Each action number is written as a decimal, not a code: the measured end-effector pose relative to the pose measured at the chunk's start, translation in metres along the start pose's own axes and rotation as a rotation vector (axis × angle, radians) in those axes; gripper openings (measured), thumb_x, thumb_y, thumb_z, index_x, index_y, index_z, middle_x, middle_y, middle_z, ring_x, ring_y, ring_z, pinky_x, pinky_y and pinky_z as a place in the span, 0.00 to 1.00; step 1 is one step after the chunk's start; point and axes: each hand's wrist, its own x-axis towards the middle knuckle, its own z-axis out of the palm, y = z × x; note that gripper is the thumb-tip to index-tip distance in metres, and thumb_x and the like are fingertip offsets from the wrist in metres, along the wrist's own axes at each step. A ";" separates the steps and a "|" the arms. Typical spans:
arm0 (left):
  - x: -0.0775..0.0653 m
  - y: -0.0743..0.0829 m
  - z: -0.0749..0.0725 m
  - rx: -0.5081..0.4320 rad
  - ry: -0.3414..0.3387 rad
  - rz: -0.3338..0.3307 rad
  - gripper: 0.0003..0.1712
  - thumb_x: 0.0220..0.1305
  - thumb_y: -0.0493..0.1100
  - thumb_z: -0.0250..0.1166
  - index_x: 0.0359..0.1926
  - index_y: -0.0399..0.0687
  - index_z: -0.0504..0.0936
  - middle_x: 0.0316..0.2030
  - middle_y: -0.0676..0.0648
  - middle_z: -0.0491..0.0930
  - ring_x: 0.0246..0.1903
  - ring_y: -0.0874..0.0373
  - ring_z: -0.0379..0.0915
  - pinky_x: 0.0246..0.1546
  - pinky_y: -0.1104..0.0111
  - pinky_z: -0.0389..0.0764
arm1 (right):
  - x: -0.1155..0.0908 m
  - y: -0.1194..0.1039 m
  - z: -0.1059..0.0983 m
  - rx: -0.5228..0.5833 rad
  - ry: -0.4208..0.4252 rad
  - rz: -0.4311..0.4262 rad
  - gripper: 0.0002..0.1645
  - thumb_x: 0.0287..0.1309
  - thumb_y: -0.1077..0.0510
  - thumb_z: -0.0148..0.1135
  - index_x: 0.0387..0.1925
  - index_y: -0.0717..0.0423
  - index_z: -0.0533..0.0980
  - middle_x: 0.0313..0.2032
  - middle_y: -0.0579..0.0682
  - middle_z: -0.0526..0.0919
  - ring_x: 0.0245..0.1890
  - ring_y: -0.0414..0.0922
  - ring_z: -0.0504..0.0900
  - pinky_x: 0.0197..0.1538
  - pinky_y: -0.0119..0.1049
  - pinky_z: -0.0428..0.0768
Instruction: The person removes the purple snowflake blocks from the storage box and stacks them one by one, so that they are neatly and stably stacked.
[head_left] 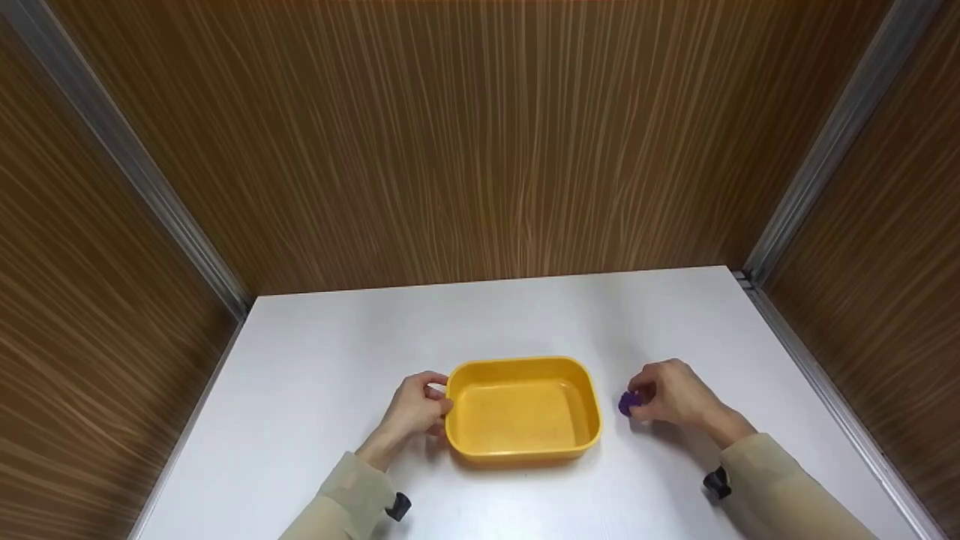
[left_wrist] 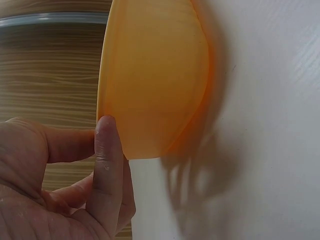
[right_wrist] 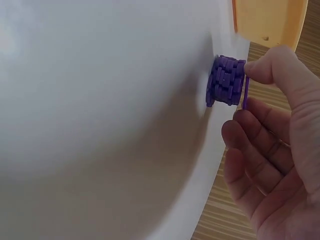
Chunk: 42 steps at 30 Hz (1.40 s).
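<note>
A shallow yellow plastic tray (head_left: 525,454) with rounded corners sits on the white table. At its left end, my left hand (head_left: 416,405) pinches the rim between thumb and fingers. The left wrist view shows the tray's outer wall (left_wrist: 155,80) up close, with one finger lying against it. To the right of the tray, and apart from it, my right hand (head_left: 671,394) pinches a small purple wheel-like piece (right_wrist: 227,80) with a blocky, knobbly tread. In the right wrist view its far side is at or very near the tabletop; contact is unclear.
The white tabletop (head_left: 420,322) runs back to a brown wood-grain panel (head_left: 480,150). Similar panels (head_left: 90,285) stand at both sides, with grey metal strips (head_left: 810,142) along the corners. Each wrist carries a small black device (head_left: 398,507).
</note>
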 end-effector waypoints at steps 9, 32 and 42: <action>0.001 -0.001 0.001 0.009 0.004 -0.003 0.26 0.69 0.33 0.70 0.67 0.41 0.83 0.44 0.43 0.83 0.27 0.57 0.80 0.28 0.69 0.92 | 0.000 -0.001 0.001 0.019 -0.022 0.027 0.14 0.47 0.56 0.89 0.36 0.54 0.93 0.29 0.43 0.89 0.29 0.34 0.78 0.36 0.26 0.85; 0.002 0.000 0.000 0.005 -0.003 -0.005 0.28 0.68 0.34 0.70 0.68 0.42 0.83 0.45 0.43 0.83 0.29 0.56 0.82 0.31 0.67 0.93 | 0.005 -0.005 0.006 0.010 -0.105 0.080 0.33 0.43 0.53 0.92 0.52 0.60 0.91 0.39 0.47 0.91 0.39 0.40 0.85 0.48 0.35 0.92; 0.002 0.000 0.002 0.006 -0.004 0.002 0.27 0.68 0.34 0.70 0.68 0.41 0.82 0.45 0.42 0.83 0.28 0.57 0.81 0.28 0.68 0.92 | 0.004 -0.008 0.007 0.025 -0.131 0.082 0.20 0.48 0.58 0.90 0.44 0.55 0.93 0.39 0.47 0.91 0.37 0.39 0.82 0.45 0.30 0.89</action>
